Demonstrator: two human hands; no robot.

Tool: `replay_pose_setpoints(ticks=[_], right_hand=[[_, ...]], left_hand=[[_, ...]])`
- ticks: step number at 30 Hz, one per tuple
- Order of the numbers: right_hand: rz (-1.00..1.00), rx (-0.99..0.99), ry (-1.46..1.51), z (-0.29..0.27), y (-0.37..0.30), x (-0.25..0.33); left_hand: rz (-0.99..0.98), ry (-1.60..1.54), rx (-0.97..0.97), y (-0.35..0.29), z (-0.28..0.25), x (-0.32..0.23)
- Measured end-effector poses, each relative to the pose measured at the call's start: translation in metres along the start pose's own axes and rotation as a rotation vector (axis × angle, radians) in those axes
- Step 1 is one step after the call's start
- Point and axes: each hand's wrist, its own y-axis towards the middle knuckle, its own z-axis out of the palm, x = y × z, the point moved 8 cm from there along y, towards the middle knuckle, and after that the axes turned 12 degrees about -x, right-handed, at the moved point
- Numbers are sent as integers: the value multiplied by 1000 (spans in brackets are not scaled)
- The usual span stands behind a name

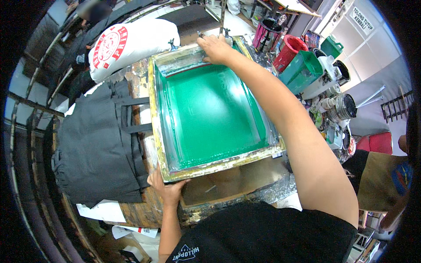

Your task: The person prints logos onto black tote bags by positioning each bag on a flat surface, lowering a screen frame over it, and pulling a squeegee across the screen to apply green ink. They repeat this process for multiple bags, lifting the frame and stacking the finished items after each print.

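A wooden-framed printing screen (219, 163) lies in front of me, its mesh (210, 114) coated with green ink. My left hand (167, 187) grips the near left corner of the frame, thumb along the near rail and fingers at the left side. At the far end, a squeegee (184, 65) with a reddish edge line leans against the far rail. Over its top curls my right hand (215, 49), closed, beside the metal clamps (173, 44); its palm side is hidden. Below the near rail a brown board (232, 184) shows.
Black fabric bags (98, 144) are stacked left of the screen. A stuffed white bag (133, 46) with a red print lies behind them. Crowding the right side are a red bucket (291, 48), a green container (302, 70) and several tins (342, 107). Another person (381, 179) stands at the right.
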Motion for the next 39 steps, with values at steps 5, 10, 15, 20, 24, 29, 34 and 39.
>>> replay_pose_setpoints(ticks=[5, 10, 15, 20, 24, 29, 34, 39], right_hand=[[22, 111, 2, 16, 35, -14], [21, -122, 4, -4, 19, -6], [41, -335, -158, 1, -11, -2], [-47, -315, -82, 2, -12, 4], [5, -291, -79, -7, -32, -27], [120, -211, -196, 1, -29, -38], [50, -263, -167, -11, -37, -24], [61, -212, -142, -30, -82, 1]], left_hand=[[19, 224, 46, 2, -6, -5], [206, 184, 58, 64, -5, -17], [562, 12, -116, 207, 61, -88], [700, 296, -141, 306, 169, -121], [587, 326, -41, 334, 221, -98], [636, 352, -88, 330, 226, -103], [660, 333, -88, 322, 212, -101], [645, 331, -46, 274, 184, -105]])
